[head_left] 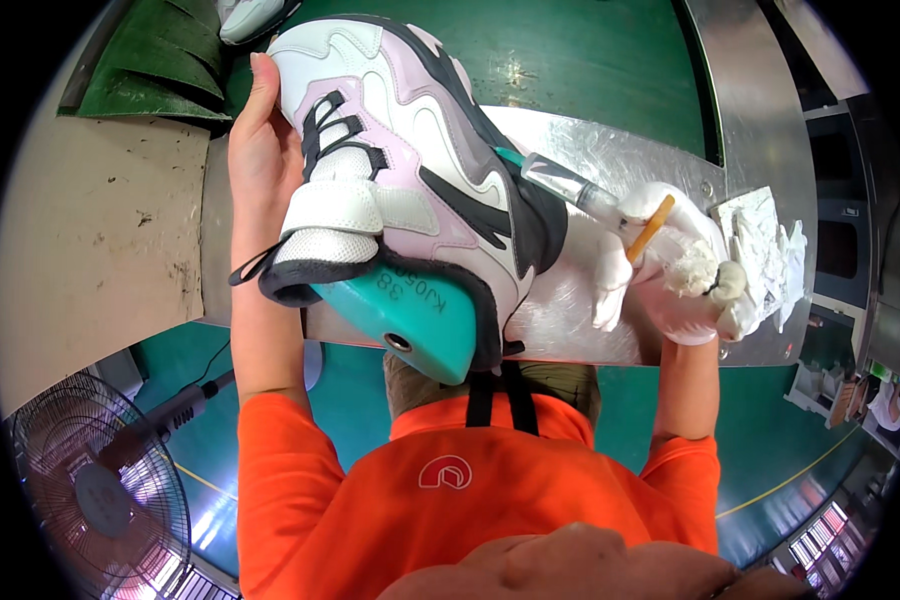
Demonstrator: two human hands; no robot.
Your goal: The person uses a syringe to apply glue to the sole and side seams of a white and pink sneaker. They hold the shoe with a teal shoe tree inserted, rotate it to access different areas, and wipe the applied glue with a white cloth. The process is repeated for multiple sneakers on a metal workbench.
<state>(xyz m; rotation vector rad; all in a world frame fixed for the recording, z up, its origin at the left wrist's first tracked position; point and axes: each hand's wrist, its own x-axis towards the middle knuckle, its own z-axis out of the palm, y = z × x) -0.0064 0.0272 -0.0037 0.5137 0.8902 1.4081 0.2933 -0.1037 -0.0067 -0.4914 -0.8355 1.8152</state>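
A white, lilac and black sneaker [410, 150] is held up in front of me, tilted, its toe pointing away to the upper left. Inside its collar sits a teal shoe last [410, 320]. My left hand [265, 145] is bare and closed around the shoe's toe end; most of its fingers are hidden behind the shoe. My right hand [670, 270], in a white glove, grips a clear syringe [570, 188]. The syringe's teal tip is at the seam between upper and black sole. A yellowish-brown stick [650, 228] and a whitish wad [692, 272] also show at this hand.
Crumpled white cloth or paper [765, 260] lies on the metal table edge [610, 320] to the right. Behind is a green belt surface [590, 60] with green flaps [155, 65] at far left. Part of another shoe [255, 18] shows there. A fan [100, 490] stands lower left.
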